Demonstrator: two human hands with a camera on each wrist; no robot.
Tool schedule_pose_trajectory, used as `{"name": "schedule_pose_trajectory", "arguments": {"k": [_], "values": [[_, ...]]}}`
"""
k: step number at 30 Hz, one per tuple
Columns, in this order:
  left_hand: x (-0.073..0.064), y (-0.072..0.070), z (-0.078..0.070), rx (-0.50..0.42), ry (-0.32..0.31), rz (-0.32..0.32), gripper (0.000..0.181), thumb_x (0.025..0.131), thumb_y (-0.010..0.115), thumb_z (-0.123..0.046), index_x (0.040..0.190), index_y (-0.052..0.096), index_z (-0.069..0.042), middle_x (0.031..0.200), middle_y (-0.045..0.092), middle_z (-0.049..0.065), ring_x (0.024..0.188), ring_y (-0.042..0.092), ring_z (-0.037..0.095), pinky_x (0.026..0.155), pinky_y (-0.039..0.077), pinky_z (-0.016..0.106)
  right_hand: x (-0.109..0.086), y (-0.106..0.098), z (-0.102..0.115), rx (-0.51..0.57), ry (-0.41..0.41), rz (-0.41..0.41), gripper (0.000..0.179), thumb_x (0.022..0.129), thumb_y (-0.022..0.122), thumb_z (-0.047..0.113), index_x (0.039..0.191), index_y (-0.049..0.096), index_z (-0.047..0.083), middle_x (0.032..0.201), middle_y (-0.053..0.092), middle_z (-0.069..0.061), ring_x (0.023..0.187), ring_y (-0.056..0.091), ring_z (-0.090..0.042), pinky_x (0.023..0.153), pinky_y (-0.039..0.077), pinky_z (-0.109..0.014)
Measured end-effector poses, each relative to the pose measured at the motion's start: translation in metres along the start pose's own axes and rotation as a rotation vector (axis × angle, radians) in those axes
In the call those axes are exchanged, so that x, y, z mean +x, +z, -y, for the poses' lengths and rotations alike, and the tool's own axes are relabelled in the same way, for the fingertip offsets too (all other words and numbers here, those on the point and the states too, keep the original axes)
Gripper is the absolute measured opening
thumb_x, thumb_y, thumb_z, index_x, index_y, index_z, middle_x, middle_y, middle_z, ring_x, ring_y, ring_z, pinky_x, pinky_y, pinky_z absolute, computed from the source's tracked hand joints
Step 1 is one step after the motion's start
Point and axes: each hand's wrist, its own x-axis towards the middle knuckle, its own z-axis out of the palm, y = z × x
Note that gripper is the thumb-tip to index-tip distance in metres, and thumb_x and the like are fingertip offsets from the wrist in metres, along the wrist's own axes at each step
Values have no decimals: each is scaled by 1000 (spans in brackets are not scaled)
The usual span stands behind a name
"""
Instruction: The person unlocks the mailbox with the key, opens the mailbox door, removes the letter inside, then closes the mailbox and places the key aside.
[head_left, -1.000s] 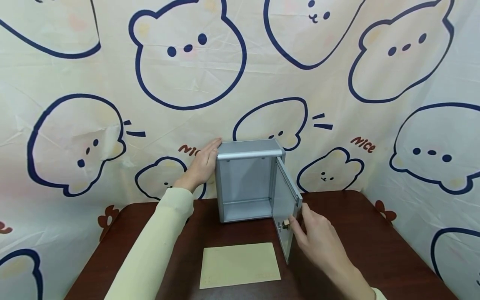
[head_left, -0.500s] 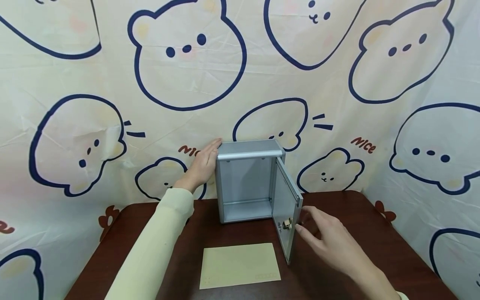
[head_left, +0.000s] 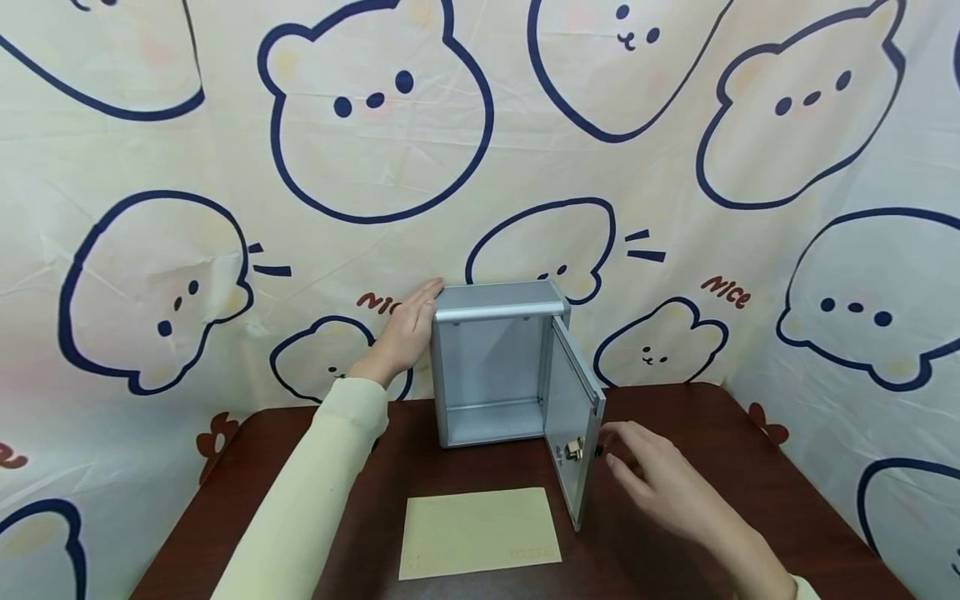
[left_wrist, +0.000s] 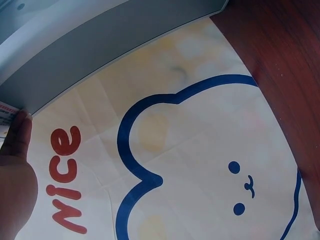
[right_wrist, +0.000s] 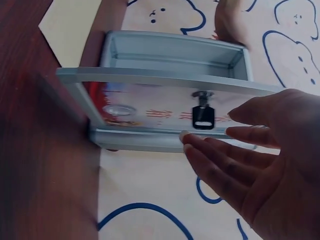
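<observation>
Near the table's back edge (head_left: 675,392), the cabinet (head_left: 491,367) is touched by the left hand (head_left: 401,332), fingers straight; the right hand (head_left: 667,479), fingers loose, is parted from the paper (head_left: 480,533) by the door (head_left: 572,400)

grey box (head_left: 491,358) stands open behind yellow sheet (head_left: 480,533)

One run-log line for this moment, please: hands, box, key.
left hand: touching box | right hand: beside key, holding nothing | box: upright | door: open | key: in door lock | pale-yellow sheet: on table
</observation>
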Motion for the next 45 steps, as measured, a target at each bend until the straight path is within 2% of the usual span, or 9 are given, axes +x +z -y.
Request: {"name": "schedule_pose_trajectory", "arguments": {"k": [6,11,18,25,37,42,45], "values": [[0,1,-1,3,3,-4,56,112,19,-33,161,31,-9,169,26,2,156,20,22,126,18,43,3,9,-8,32,-23,21,30,101,63,8,131,63,14,122,66,4,111,65,-15,89,57,-42],[-1,1,-1,0,-5,-11,56,112,18,-32,162,31,-9,169,26,2,156,20,21,126,19,43,5,18,-13,59,-47,33,30,101,61,5,130,63,12,122,66,4,110,65,-14,90,57,-41],[-4,4,0,1,-13,-14,55,113,18,-32,162,31,-11,168,27,0,156,20,20,126,20,43,6,28,-20,104,-66,27,26,102,59,2,124,66,13,113,67,4,89,59,-5,74,55,-28],[-5,5,1,1,2,-21,55,113,18,-31,161,32,-10,168,27,1,156,20,20,126,19,43,4,32,-23,142,-85,18,24,102,59,2,119,69,16,107,68,7,82,59,-3,68,54,-25],[-2,3,1,4,13,-31,55,113,18,-31,161,32,-9,168,28,1,156,21,20,126,20,43,8,36,-16,160,-113,14,21,101,61,1,115,69,15,105,68,5,81,59,-3,68,55,-24],[-2,2,1,1,7,-26,56,112,18,-32,161,32,-10,168,27,0,156,20,20,126,20,43,9,39,-10,186,-130,19,19,101,60,1,113,68,13,102,68,1,78,64,-11,65,55,-24],[-1,2,1,-4,-1,-23,56,112,18,-33,161,32,-11,168,27,-1,156,20,19,126,19,42,10,40,-7,187,-131,23,18,102,59,2,112,68,14,101,68,1,78,64,-10,65,55,-24]]}}
